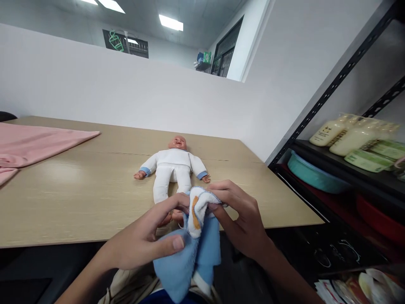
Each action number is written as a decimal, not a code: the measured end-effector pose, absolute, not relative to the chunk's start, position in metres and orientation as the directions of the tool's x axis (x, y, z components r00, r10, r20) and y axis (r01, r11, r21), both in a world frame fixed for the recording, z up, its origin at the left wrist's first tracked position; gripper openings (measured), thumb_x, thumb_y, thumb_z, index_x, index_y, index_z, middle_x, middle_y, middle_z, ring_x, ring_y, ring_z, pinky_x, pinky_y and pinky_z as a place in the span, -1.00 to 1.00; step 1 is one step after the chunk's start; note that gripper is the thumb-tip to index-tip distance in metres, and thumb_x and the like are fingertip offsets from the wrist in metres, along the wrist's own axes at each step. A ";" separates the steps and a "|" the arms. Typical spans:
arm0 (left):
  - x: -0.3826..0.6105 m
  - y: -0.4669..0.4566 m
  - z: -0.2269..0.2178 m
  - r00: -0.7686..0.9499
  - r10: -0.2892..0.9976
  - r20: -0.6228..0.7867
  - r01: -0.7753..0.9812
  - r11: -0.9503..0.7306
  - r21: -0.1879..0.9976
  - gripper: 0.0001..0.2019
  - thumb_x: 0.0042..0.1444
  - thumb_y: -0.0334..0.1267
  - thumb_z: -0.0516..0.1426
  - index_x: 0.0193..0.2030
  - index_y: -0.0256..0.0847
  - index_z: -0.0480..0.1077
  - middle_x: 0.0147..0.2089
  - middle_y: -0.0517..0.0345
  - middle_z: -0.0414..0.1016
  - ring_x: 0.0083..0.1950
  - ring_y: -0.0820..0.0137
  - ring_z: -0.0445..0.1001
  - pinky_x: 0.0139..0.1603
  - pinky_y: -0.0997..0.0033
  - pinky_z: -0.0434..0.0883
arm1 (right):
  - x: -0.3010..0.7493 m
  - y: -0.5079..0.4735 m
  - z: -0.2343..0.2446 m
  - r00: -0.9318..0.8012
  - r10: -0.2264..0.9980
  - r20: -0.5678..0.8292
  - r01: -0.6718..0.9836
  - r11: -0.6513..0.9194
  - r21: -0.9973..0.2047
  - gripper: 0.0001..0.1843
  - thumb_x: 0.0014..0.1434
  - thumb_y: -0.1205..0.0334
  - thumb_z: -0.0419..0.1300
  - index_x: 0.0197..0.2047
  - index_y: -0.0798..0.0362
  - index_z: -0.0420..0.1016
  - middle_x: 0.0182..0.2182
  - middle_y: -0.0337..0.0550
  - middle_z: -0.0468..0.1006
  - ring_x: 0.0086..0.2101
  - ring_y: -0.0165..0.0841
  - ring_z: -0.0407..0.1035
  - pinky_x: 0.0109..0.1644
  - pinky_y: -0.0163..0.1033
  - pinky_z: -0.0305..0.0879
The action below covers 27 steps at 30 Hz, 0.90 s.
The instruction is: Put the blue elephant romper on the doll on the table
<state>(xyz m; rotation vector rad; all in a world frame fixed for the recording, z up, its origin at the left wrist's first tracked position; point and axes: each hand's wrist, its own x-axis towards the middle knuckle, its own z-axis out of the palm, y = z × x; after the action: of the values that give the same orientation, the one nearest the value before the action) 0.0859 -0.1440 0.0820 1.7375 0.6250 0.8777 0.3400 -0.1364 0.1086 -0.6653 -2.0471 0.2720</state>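
A small light-blue baby garment (175, 264) hangs in front of me, off the table's near edge; its exact kind is hard to tell. Its bunched top shows a white fuzzy side with an orange patch. On the left, my left hand (142, 236) grips the cloth, thumb in front and fingers partly hidden behind. The fingers of my right hand (242, 215) pinch the bunched white edge. Just beyond my hands, a baby doll (173, 158) in a white top with blue cuffs and white legs lies face up, head away from me. My left hand and the garment partly cover its feet.
The doll rests on a wooden table (95, 202) against a white partition. A pink cloth (38, 143) is spread at the left. On the right, a black shelf holds pale bottles (354, 135), green packs (367, 160), a teal basin (316, 173) and a red basin (379, 215).
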 end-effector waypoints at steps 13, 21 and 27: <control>0.098 -0.135 0.076 0.483 0.813 0.325 0.233 -0.478 0.847 -0.24 0.20 0.02 0.45 0.46 0.29 0.22 0.31 0.05 0.35 0.36 0.02 0.38 0.41 -0.03 0.42 | 0.342 -0.123 0.100 -0.474 0.546 0.690 0.291 0.837 -0.463 -0.86 0.47 0.35 0.20 0.01 -0.05 0.55 -0.11 -0.15 0.61 -0.07 -0.27 0.52 0.09 -0.10 0.46; 0.087 -0.132 0.077 0.540 0.823 0.176 0.350 -0.410 0.842 -0.63 0.44 0.14 0.18 0.28 0.14 0.44 0.15 0.07 0.53 0.22 0.05 0.48 0.07 0.20 0.56 | 0.348 -0.124 0.099 -0.453 0.740 0.497 0.404 0.667 -0.625 -0.89 0.51 0.17 0.22 0.02 -0.04 0.54 -0.19 -0.23 0.65 -0.23 -0.34 0.52 -0.08 -0.25 0.40; 0.079 -0.126 0.068 0.519 0.851 0.080 0.462 -0.358 0.811 -0.57 0.53 0.18 0.03 0.25 -0.07 0.38 -0.01 0.11 0.57 0.00 0.21 0.53 0.05 0.29 0.48 | 0.354 -0.103 0.078 -0.780 0.625 -0.029 0.381 0.437 -0.815 -0.55 0.34 -0.14 0.40 0.05 0.04 0.57 -0.13 -0.19 0.64 -0.18 -0.27 0.48 -0.06 -0.22 0.41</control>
<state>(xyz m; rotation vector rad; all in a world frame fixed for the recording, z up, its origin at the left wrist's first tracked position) 0.0790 -0.1258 0.0680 2.0000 1.0691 0.6506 0.3544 -0.1032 0.0784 -0.8692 -2.4162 1.2623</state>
